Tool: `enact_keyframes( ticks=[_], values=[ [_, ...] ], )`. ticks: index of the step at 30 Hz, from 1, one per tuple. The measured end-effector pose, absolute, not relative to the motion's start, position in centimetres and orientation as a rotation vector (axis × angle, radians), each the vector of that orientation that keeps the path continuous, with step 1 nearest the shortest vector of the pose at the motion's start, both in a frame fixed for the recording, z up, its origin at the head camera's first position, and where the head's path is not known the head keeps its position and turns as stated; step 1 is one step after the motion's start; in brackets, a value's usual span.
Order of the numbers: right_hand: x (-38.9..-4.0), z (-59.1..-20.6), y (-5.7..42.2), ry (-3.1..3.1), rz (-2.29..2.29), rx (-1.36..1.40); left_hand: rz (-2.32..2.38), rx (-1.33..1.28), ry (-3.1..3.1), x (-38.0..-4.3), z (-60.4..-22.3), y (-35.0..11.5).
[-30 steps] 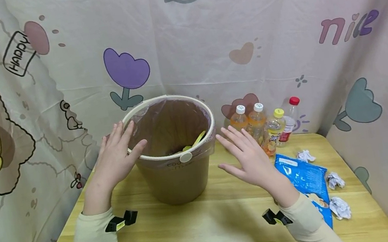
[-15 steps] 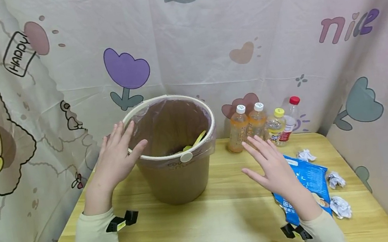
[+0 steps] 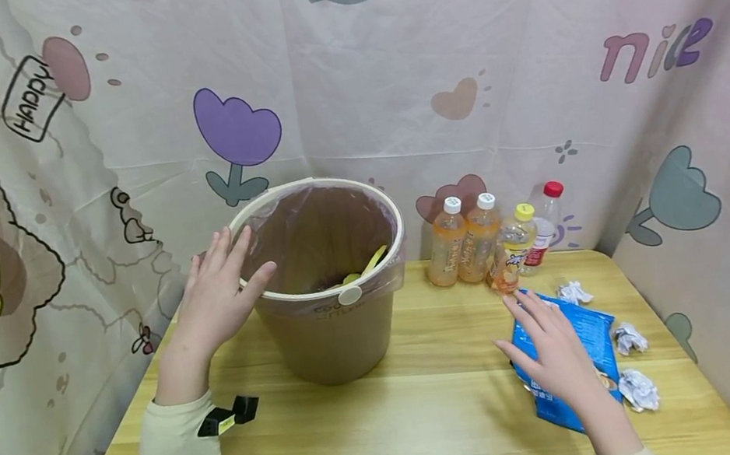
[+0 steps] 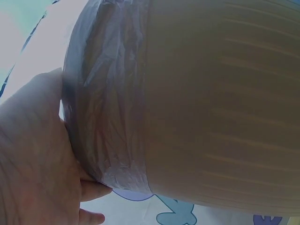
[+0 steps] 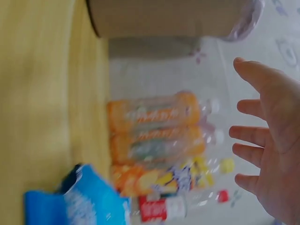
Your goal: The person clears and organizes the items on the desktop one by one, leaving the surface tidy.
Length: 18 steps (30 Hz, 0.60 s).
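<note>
A brown trash bin (image 3: 333, 342) with a cream rim and a clear liner stands left of centre. My left hand (image 3: 213, 293) rests at its left rim with relaxed fingers; the left wrist view shows the hand (image 4: 40, 154) against the liner-covered edge (image 4: 110, 103). Inside the bin lies something yellow (image 3: 374, 260), its kind unclear. My right hand (image 3: 557, 352) hovers over a blue snack packet (image 3: 597, 334), fingers spread and holding nothing. In the right wrist view that hand (image 5: 281, 140) is empty, and the packet (image 5: 89, 201) is partly cut off.
Behind the packet stand several plastic bottles: two with white caps (image 3: 445, 255), one with a yellow cap (image 3: 513, 256) and one with a red cap (image 3: 551, 209). Crumpled paper balls (image 3: 629, 339) lie along the right side of the wooden table (image 3: 383, 445). Printed curtains (image 3: 344, 89) enclose it.
My right hand has moved from beside the bin rightward and toward me, over the blue packet. The bottles are now uncovered. My left hand has stayed at the rim.
</note>
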State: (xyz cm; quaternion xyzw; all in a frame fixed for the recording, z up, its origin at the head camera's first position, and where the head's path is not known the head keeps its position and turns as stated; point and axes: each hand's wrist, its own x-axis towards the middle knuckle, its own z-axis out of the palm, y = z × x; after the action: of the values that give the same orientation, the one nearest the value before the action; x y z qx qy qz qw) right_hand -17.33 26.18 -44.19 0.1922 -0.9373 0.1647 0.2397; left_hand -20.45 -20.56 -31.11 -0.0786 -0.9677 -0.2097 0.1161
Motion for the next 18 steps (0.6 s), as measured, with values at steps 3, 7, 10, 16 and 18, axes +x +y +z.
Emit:
enact_keyframes(
  ticks=[3,7,10,16,18],
  values=[
    [-16.6,-45.2,27.1,-2.625,0.459,0.473,-0.614,-0.234,-2.833,-20.4,-31.1,-20.6],
    [-15.5,-46.2,28.2,-2.734,0.465,0.393,-0.616,-0.238,-2.831,-20.5,-31.1,-20.5],
    [-14.6,-46.8,28.8,-2.817,0.459,0.332,-0.620,-0.236,-2.833,-20.6,-31.1,-20.5],
    [-13.2,-48.2,30.1,-2.936,0.402,0.244,-0.618,-0.233,-2.847,-20.5,-31.1,-20.6],
    [-12.7,-48.8,30.5,-2.962,0.369,0.229,-0.611,-0.238,-2.844,-20.5,-31.1,-20.6]
  ],
)
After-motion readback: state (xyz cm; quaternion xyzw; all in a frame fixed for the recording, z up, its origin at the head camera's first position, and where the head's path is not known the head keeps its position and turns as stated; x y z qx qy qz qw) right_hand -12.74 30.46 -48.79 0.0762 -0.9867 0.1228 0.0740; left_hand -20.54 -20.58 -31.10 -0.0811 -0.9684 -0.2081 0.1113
